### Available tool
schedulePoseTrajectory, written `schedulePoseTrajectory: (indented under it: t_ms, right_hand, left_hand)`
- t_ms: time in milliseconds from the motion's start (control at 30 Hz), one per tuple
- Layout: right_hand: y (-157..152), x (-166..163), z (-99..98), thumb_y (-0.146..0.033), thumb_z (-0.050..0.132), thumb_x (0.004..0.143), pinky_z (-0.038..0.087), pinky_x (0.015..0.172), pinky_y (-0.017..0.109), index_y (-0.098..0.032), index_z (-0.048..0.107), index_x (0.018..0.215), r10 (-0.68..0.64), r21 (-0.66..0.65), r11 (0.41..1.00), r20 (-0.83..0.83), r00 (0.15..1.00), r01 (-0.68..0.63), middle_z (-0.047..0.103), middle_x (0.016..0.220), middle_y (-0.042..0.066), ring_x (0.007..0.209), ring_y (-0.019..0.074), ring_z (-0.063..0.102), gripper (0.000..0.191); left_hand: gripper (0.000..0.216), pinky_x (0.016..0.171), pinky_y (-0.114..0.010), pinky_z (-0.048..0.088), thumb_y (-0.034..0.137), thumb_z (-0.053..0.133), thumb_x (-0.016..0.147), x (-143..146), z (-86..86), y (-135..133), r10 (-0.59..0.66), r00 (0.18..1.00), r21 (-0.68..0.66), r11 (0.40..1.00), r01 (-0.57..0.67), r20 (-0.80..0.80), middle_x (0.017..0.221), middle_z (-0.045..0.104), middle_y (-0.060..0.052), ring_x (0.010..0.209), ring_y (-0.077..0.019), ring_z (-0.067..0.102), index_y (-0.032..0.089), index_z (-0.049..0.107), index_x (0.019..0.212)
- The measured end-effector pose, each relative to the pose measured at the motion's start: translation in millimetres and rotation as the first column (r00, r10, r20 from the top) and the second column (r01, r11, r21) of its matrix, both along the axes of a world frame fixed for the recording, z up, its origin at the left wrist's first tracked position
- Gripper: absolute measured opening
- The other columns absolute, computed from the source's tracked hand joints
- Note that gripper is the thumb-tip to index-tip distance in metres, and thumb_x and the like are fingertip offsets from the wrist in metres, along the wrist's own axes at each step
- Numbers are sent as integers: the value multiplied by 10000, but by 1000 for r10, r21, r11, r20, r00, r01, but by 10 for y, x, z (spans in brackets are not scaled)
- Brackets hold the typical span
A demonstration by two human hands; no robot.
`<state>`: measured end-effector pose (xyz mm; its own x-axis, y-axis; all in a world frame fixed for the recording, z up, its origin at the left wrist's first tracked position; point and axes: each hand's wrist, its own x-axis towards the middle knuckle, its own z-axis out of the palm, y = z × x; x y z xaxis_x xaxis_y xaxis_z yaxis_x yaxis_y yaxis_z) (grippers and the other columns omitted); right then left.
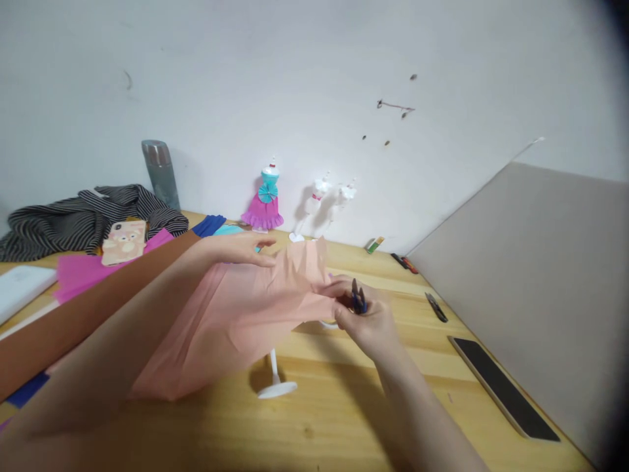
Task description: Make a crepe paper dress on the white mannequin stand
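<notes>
A large sheet of peach crepe paper (230,321) drapes across the middle, gathered at its top. Under it shows the white round foot of a stand (278,391); whatever the foot carries is hidden by the paper. My left hand (240,250) is at the sheet's upper left, its thumb and fingers apart and holding nothing. My right hand (366,321) pinches the sheet's right edge between thumb and fingers. A small dark blue tool with two pointed ends (358,298), perhaps scissors, sticks up from that same hand.
Small dress forms stand by the wall, one wearing a teal and magenta dress (265,200). To the left are a striped cloth (98,216), a patterned phone (124,242), magenta paper (83,274) and a bottle (161,174). Thread snips (436,307) and a dark flat slab (504,387) lie right.
</notes>
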<state>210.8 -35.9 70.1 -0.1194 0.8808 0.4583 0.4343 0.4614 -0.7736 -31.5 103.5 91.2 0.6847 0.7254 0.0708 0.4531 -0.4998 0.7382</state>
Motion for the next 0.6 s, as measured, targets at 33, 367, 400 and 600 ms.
schedulePoseTrajectory:
  t_ms: [33,367,400,600]
  right_hand:
    - [-13,2,4,-214,620,742,406,501,269,-179,685,711,6,46,999,41,999,-8,675,730,56,558,150,548,80]
    - [-6,81,96,-265,631,776,413,533,257,-167,631,638,-72,40,997,5,997,72,647,715,59,625,158,560,170]
    - [2,81,94,-288,640,766,398,512,253,-164,628,638,-84,5,996,-16,996,84,639,705,56,596,147,540,179]
    - [100,96,-10,-420,714,646,248,363,217,-163,583,620,-191,-248,958,-190,963,141,427,424,-54,367,66,323,290]
  left_hand:
    - [558,816,-238,420,415,749,597,81,8,91,-83,997,-9,997,83,2,1181,636,-67,1054,-221,567,199,643,1100]
    - [239,535,-200,347,334,723,663,155,27,18,-81,985,-120,988,99,150,589,525,29,564,-91,475,136,592,634]
    - [250,535,-197,340,344,719,677,127,42,-17,-87,983,-82,992,101,162,591,518,32,565,-86,464,138,588,623]
    - [283,520,-196,309,383,690,717,64,24,-108,-115,989,-25,993,118,94,611,492,36,580,-87,442,148,566,618]
